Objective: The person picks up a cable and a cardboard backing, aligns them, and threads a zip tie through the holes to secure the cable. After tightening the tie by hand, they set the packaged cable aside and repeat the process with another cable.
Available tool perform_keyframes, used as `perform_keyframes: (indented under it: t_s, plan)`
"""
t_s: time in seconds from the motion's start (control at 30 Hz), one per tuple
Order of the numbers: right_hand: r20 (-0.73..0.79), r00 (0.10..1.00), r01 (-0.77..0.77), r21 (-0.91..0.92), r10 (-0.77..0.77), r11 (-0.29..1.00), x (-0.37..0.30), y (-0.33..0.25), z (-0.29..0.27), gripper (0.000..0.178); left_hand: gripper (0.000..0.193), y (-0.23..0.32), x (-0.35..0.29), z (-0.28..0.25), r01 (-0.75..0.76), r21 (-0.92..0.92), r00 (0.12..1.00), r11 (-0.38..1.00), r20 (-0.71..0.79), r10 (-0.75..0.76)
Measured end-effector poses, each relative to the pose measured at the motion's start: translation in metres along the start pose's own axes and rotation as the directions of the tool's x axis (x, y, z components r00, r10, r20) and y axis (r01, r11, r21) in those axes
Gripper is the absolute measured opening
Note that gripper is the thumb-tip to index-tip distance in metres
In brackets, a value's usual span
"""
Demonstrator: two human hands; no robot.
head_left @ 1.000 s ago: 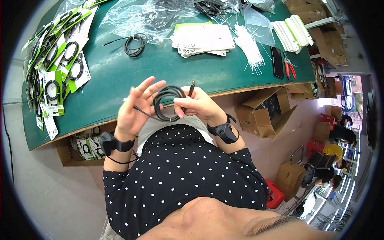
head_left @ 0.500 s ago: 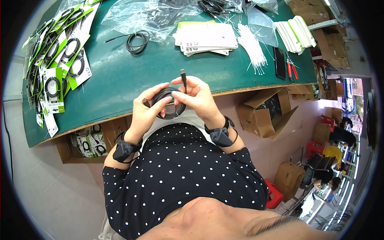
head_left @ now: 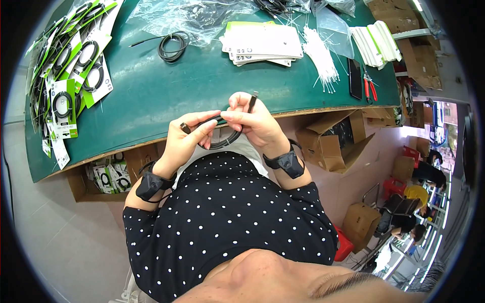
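Between my two hands, in front of the table's near edge, is a coiled black cable. My left hand pinches the coil's left side, and one plug of the cable pokes out beside its thumb. Gripping the right side, my right hand has its fingers bent around the coil; the other plug sticks up between its fingers. Thumbs and fingertips of both hands nearly meet over the top of the loop. A second coiled black cable lies on the green table beyond my hands.
Carded cables are heaped at the left. Farther back lie a stack of white cards, white cable ties, a black phone, red-handled cutters and plastic bags. Open cardboard boxes stand below the edge; people work far right.
My right hand has shifted slightly right and turned, tilting its plug rightward. The coil is seen more edge-on and looks flatter between my hands. My left hand stays nearly in place.
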State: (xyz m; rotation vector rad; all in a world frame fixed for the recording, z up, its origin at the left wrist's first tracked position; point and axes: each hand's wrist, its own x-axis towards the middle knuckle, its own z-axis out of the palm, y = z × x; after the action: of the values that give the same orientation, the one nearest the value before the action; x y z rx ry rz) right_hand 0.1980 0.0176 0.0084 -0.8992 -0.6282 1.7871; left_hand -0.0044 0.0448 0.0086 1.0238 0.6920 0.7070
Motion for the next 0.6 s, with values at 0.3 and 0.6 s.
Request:
perform_keyframes:
  t_s: [0.3,0.6]
  plan:
    - [-0.025,0.979,-0.204,-0.255,0.204,0.945,0.004,-0.011,0.013,0.021,0.029,-0.002,0.013,-0.008,0.123,-0.343,0.986,0.931,-0.064,-0.153]
    - [0.064,0.997,-0.035,-0.198,0.049,0.98,0.013,0.003,0.017,0.047,0.03,0.001,0.012,0.036,-0.184,-0.623,0.953,0.76,-0.302,-0.018]
